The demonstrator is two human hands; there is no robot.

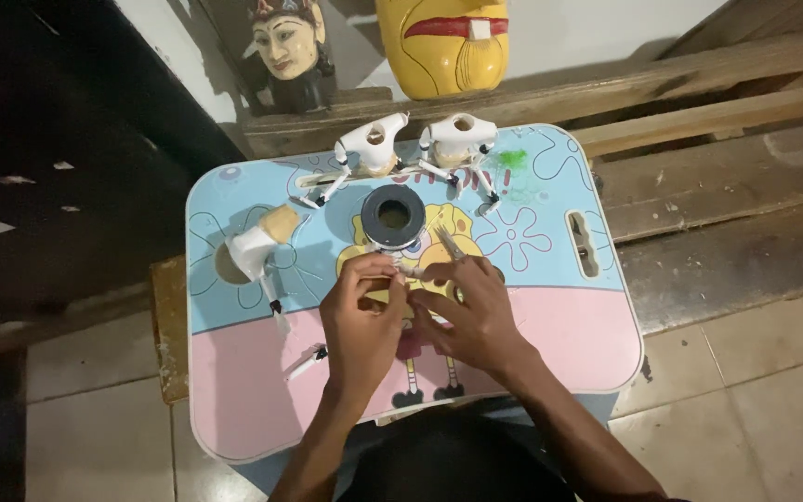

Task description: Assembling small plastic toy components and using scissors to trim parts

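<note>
We work at a small blue-and-pink plastic lap table (pixel 569 316) printed with a cartoon. Along its far edge stand two white-painted wooden puppet torsos (pixel 374 144) with thin jointed arms; a third, similar white torso (pixel 255 249) lies on the left, so three bodies look assembled, by our reckoning. A dark roll of tape (pixel 392 216) sits at the centre. Just below it, our left hand (pixel 361 321) and right hand (pixel 476 311) both pinch a small pale stick-like piece (pixel 411 271), its long axis roughly left to right; its ends are hidden. A loose white arm piece (pixel 307 363) remains unattached.
</note>
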